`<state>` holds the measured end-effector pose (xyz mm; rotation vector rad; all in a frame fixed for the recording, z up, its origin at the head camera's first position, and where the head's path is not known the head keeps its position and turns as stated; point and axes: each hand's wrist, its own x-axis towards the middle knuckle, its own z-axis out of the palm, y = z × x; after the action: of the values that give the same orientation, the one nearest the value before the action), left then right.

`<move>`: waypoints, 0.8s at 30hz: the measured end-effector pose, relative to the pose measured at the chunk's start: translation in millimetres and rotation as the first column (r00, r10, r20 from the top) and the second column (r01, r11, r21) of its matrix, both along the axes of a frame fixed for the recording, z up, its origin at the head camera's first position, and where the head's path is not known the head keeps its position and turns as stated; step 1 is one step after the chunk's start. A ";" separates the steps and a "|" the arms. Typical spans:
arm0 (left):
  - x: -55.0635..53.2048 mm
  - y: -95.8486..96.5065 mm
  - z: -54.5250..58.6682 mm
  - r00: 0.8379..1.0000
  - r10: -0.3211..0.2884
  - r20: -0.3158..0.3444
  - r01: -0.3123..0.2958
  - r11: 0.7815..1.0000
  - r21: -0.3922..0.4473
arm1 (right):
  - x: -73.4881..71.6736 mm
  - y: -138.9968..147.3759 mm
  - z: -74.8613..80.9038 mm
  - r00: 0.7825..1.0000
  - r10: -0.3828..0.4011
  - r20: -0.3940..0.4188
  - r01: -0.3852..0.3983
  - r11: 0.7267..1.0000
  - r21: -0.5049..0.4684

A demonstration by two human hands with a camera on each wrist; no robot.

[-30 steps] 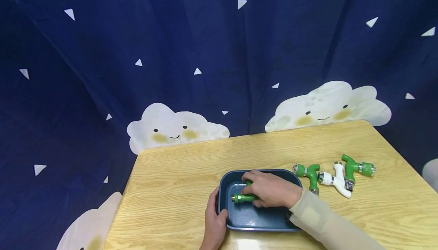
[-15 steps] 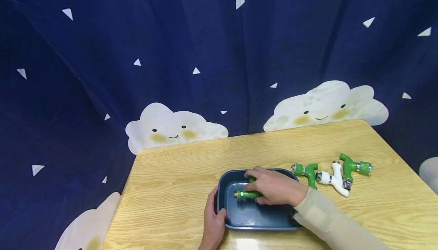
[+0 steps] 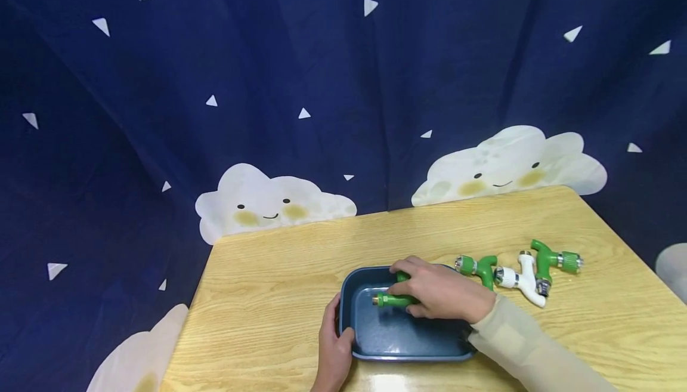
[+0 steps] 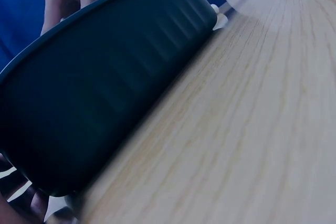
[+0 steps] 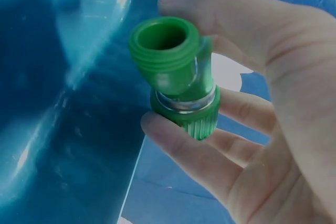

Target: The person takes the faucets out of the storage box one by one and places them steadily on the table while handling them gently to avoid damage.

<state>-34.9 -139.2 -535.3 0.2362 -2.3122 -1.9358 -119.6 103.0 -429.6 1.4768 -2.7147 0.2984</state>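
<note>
Over the blue plastic tub [image 3: 397,344], my right hand [image 3: 442,290] grips a green tap [image 3: 394,300], its brass-coloured end pointing left. In the right wrist view the tap's threaded open mouth [image 5: 163,43] faces the camera, with the thumb and fingers of that hand around the body and ribbed knob. My left hand [image 3: 335,344] holds the tub's left wall, thumb over the rim and fingers along the outside. From the left wrist, the tub's ribbed outer side [image 4: 115,77] fills much of the view and hides what is inside.
To the right of the tub, on the wooden table [image 3: 279,296], lie a green tap [image 3: 483,268], a white tap [image 3: 527,278] and another green tap [image 3: 547,261]. A dark blue curtain [image 3: 300,52] with printed clouds hangs behind the table.
My right hand has moved slightly right and toward the back of the tub, carrying the green tap. The left hand keeps its hold on the tub wall.
</note>
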 end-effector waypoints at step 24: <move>-0.2 1.4 -1.6 1.000 0.024 0.016 -0.024 0.999 -0.027 | 0.6 28.3 -0.6 0.994 -0.106 0.002 0.106 0.992 -0.066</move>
<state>-35.1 -137.8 -536.9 0.2774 -2.3332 -1.8970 -119.0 131.3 -430.2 1.3109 -2.7410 0.3779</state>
